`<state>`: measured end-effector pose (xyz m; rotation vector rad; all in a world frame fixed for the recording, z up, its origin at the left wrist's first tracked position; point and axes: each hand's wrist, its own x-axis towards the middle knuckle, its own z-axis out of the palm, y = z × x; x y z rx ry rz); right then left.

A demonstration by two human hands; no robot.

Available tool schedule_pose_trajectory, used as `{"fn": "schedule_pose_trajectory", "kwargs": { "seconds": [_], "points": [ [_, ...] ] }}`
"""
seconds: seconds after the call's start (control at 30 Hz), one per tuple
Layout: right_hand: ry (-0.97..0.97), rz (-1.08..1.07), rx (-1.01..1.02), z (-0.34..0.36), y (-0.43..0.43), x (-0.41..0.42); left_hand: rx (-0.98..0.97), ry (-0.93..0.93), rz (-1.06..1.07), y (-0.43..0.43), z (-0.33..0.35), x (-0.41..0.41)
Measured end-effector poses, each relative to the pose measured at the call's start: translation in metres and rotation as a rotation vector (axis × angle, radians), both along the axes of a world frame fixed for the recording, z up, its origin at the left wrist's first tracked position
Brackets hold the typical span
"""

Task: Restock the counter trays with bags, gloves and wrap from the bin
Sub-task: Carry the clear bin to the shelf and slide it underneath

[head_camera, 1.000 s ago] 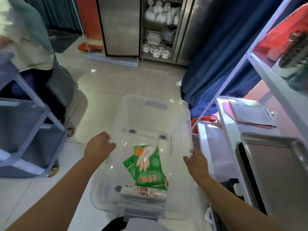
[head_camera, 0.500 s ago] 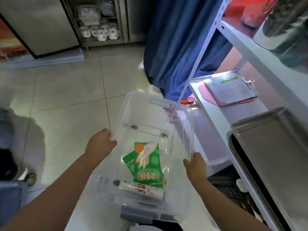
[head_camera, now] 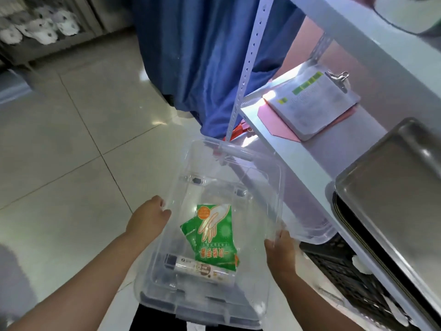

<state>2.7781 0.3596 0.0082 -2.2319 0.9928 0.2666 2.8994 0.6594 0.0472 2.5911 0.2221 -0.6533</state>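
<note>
The left hand (head_camera: pixel 149 218) and right hand (head_camera: pixel 280 247) grip the side rims of the clear bin (head_camera: pixel 238 161), green glove packets (head_camera: pixel 214 235) and a wrap box (head_camera: pixel 200 268) lying between their fingers (head_camera: pixel 163 210).

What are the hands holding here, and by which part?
The clear bin: left hand grips its left rim, right hand its right rim.

bare left hand (head_camera: pixel 148 218), bare right hand (head_camera: pixel 282 247)

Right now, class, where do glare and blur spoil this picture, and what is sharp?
Head view: glare whitens the floor and the shelf by the clipboard; blur smears the cups top left and the tray; the clear bin reflects light; the glove packet inside is fairly sharp.
</note>
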Motion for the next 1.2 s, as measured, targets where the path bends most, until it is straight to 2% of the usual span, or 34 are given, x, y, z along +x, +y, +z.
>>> {"fn": "schedule_pose_trajectory", "kwargs": {
  "seconds": [0.2, 0.5, 0.8, 1.07, 1.2],
  "points": [
    [0.081, -0.191, -0.008, -0.024, 0.032, 0.015, -0.001, 0.089, -0.195, 0.009, -0.041, 0.064],
    [0.107, -0.463, -0.034, -0.059, 0.042, 0.041, -0.061, 0.093, -0.397, -0.023, -0.094, 0.145],
    [-0.074, -0.783, -0.054, -0.099, 0.004, 0.067, -0.195, -0.044, -0.462, -0.105, -0.141, 0.195],
    [-0.206, -0.909, -0.107, -0.138, -0.035, 0.1, -0.254, -0.137, -0.541, -0.171, -0.176, 0.237],
    [-0.234, -0.968, -0.152, -0.156, -0.051, 0.11, -0.33, -0.171, -0.504, -0.189, -0.186, 0.243]
  ]
}}
